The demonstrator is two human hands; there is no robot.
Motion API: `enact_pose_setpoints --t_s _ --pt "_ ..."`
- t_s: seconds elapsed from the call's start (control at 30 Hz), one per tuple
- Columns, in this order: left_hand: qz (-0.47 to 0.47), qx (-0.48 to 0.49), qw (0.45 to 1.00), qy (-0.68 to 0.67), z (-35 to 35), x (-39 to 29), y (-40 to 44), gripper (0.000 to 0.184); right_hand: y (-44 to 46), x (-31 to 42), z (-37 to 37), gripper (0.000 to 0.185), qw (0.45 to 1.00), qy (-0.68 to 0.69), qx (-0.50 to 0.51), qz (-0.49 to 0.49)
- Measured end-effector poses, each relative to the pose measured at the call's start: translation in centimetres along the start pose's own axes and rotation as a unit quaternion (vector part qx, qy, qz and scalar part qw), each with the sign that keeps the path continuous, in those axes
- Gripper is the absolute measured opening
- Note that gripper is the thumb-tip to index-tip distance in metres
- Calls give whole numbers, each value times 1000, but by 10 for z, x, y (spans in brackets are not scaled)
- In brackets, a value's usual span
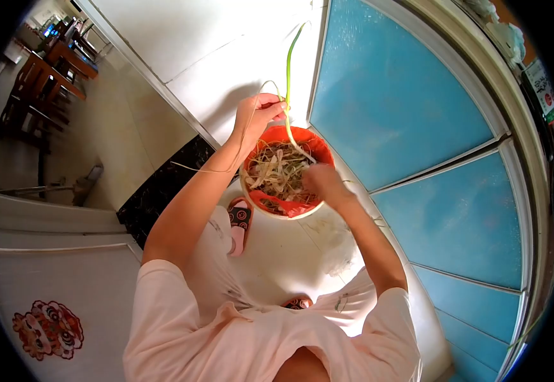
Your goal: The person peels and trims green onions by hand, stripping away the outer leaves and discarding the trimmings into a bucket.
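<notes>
My left hand (263, 116) is closed on a long scallion (289, 70), pinching it partway along its length. Its green tip points up toward the white tiles, and the pale root end hangs over a bucket. A thin, dry leaf strand (244, 132) trails from the same hand down across my left forearm. My right hand (323, 183) is over the right side of the bucket, close to the root end; its fingers are blurred and turned away. The round bucket (244, 181), lined with a red plastic bag (320, 145), holds dry peelings and stringy plant scraps (278, 169).
Blue cabinet doors (404, 95) stand close on my right. A white door (86, 286) is at lower left, with a black threshold strip (168, 178) beyond it. Wooden chairs (41, 83) are at upper left. My slippered foot (240, 219) is beside the bucket.
</notes>
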State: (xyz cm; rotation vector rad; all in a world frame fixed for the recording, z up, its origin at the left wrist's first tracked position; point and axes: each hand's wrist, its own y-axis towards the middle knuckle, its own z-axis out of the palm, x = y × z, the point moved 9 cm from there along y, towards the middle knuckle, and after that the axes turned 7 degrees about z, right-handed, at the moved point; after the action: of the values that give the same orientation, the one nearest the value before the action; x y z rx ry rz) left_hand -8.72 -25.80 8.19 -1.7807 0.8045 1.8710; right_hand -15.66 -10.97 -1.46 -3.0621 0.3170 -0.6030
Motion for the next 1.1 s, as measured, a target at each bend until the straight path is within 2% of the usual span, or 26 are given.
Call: enact_pose_setpoints --t_s 0.03,0.07,0.1,0.2,0.3,0.37,0.47,0.57,0.6,0.7,0.77,0.83,0.87,0.97,1.0,1.1 --pt "-5 12 1000 -8 4 3 -2 14 -3 3 -30 7 998 44 -34 10" --pt "-9 25 1000 -15 9 5 -2 14 -4 2 -69 8 980 158 -118 31" --pt "-10 40 999 -22 14 6 -2 13 -4 -2 -102 10 941 268 -202 51" --pt "-12 64 998 10 30 8 -7 13 13 6 -132 15 898 357 -249 57" --pt "-32 89 995 37 41 16 -14 14 30 3 -114 16 871 437 -221 34" --pt "-63 90 993 -43 42 23 -19 15 30 -10 -104 13 846 479 -234 21" --pt "-119 103 983 -98 46 37 -26 16 19 -20 -87 15 776 593 -202 63" --pt "-162 70 977 -122 51 53 -33 16 14 -20 -69 17 701 685 -177 86" --pt "-169 68 976 -118 52 59 -33 15 10 -20 -71 17 710 672 -196 79" --pt "-189 43 979 -58 46 81 -33 10 -4 -28 -75 19 668 687 -274 77" --pt "-225 36 973 -36 34 121 -33 7 -14 -34 -96 20 670 676 -300 70" --pt "-243 56 967 -43 39 117 -39 6 -19 -39 -111 21 659 684 -311 37" --pt "-234 28 967 -93 44 113 -40 9 -20 -43 -113 22 691 655 -302 51" --pt "-209 75 968 -115 53 92 -30 13 -10 -56 -80 20 763 598 -220 109" --pt "-206 81 972 -79 51 89 -25 16 -10 -52 -68 16 754 612 -203 127" --pt "-179 92 976 -87 46 73 -18 16 -17 -42 -52 13 776 583 -189 148"
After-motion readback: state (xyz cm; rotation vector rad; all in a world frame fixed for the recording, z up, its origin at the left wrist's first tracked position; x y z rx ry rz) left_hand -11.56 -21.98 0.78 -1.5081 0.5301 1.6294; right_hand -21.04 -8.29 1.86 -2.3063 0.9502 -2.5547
